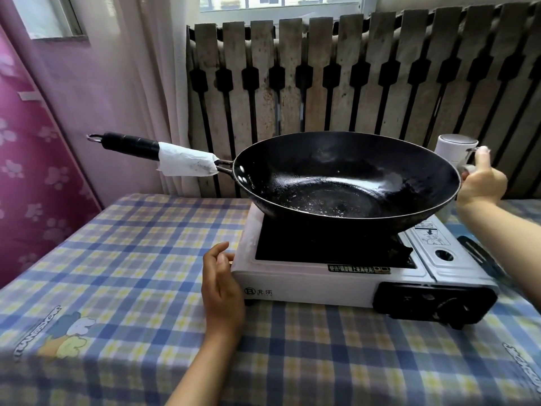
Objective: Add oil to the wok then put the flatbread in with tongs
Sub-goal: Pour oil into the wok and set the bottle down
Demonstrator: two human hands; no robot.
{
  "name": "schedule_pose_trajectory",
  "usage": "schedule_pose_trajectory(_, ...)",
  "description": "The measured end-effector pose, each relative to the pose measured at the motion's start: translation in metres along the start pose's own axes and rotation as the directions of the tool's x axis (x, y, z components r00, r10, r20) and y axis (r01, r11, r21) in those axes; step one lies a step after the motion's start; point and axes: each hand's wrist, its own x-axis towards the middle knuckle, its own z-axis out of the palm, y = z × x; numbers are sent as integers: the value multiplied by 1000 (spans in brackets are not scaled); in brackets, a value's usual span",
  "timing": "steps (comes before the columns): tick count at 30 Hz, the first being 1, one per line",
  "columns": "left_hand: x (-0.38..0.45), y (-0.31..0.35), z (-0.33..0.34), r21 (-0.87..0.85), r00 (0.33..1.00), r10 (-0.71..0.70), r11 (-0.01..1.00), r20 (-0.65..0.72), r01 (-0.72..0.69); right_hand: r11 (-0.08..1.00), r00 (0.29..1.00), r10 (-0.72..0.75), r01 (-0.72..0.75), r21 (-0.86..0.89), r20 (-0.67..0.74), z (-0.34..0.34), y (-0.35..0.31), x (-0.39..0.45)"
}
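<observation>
A black wok [345, 183] sits on a white portable gas stove [310, 285], tilted a little toward me, with a glossy film in its bottom. Its long black handle [131, 143] points left, and white paper [187, 163] is wrapped round it near the pan. My right hand [480, 183] reaches behind the wok's right rim and is closed round the handle of a white lidded container [455, 145]. My left hand [222, 285] rests open against the stove's front left corner. No flatbread is in view.
The stove stands on a table under a blue and yellow checked cloth [131, 259]. A dark utensil [480, 254] lies right of the stove, partly hidden by my right arm. A radiator [351, 83] and a curtain [140, 83] stand behind the table.
</observation>
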Motion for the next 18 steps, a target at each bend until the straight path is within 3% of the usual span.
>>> schedule_pose_trajectory(18,1,-3,1,6,1000,18,1000,-6,-18,965,999,49,-43,-260,17,-2,3,1)
